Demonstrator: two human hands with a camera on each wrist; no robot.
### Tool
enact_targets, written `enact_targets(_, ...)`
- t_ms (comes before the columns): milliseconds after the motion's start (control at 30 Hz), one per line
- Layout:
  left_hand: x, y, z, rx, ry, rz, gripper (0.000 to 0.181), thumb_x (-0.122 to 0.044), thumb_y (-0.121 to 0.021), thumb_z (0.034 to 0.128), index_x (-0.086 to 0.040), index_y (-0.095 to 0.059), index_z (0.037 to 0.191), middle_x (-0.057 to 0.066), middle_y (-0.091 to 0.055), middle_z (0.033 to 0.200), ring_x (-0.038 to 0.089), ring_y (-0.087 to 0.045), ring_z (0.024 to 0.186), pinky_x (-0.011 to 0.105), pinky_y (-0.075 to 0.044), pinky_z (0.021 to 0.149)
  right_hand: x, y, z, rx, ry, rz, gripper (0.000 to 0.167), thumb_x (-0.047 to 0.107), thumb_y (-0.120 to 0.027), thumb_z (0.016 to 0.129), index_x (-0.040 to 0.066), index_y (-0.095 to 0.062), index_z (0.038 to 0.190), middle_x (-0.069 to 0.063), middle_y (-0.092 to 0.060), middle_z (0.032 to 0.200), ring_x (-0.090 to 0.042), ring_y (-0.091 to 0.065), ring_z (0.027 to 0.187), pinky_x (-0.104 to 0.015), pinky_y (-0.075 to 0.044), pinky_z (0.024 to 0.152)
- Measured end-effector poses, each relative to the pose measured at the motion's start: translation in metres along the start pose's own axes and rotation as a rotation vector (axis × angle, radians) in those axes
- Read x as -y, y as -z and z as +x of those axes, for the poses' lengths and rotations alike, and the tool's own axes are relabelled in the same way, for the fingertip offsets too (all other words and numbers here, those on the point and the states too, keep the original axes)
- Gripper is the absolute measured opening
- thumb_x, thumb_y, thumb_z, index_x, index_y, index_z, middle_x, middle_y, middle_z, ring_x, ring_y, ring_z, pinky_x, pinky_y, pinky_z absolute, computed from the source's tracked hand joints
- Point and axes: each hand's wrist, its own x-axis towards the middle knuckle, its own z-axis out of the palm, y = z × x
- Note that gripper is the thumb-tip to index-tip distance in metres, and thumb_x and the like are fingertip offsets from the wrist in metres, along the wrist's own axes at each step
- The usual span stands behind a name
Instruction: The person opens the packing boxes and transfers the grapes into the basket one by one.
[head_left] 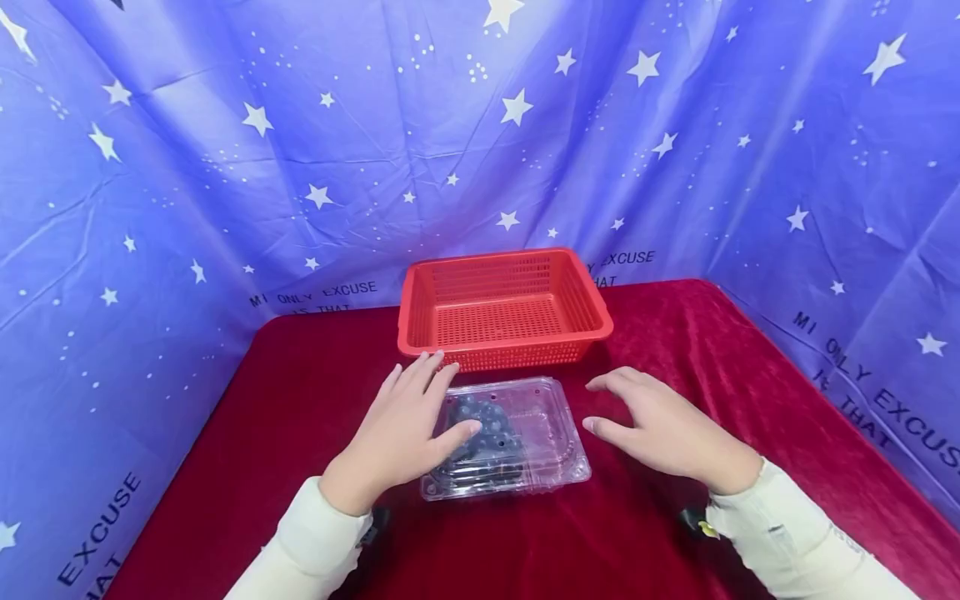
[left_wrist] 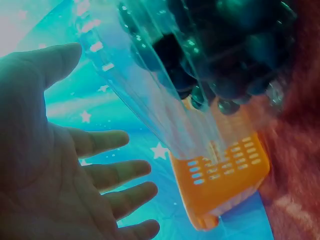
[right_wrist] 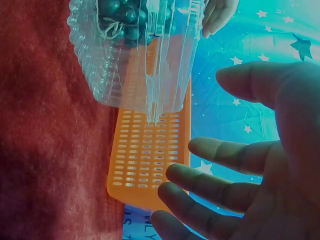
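A clear lidded plastic box [head_left: 551, 437] lies on the red cloth, with a bunch of dark grapes [head_left: 487, 421] in its left part. A bit of pale stem shows among the grapes in the right wrist view. My left hand [head_left: 401, 425] hovers at the box's left side, fingers spread and fairly straight. In the left wrist view a gap separates that hand [left_wrist: 65, 145] from the box wall [left_wrist: 145, 105]. Over on the right, my right hand [head_left: 660, 421] is held apart from the box, thumb and fingers loosely extended. Neither hand holds anything.
Just behind the box stands a red perforated plastic basket [head_left: 502, 354], which looks orange in the wrist views. Dark red velvet cloth [head_left: 285, 433] covers the table. A blue curtain [head_left: 420, 108] with white stars hangs behind and along both sides.
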Motion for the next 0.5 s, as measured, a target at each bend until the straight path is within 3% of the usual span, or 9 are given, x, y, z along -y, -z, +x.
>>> enact_targets(233,-0.011,-0.002,0.004,0.007,-0.014,-0.013,0.087,-0.072,-0.051,0.0946,-0.014,-0.041,0.158,0.009,-0.038,0.165,0.031,-0.032,0.155,0.062,-0.023,0.124,0.0,-0.005,-0.002,-0.006,0.014,0.02,0.04,0.039,-0.076,0.093,0.018,-0.067,0.126,0.004,-0.068,0.123,-0.016,-0.066,0.109,-0.046,-0.056,0.094)
enact_targets(500,-0.024,-0.002,0.005,0.027,-0.029,-0.054,0.086,-0.073,-0.05,0.0943,-0.014,-0.043,0.157,0.01,-0.037,0.166,0.03,-0.029,0.157,0.061,-0.019,0.126,-0.001,-0.013,-0.006,-0.008,0.01,0.046,0.036,0.041,-0.077,0.092,0.022,-0.069,0.122,0.01,-0.068,0.118,-0.013,-0.067,0.102,-0.041,-0.057,0.089)
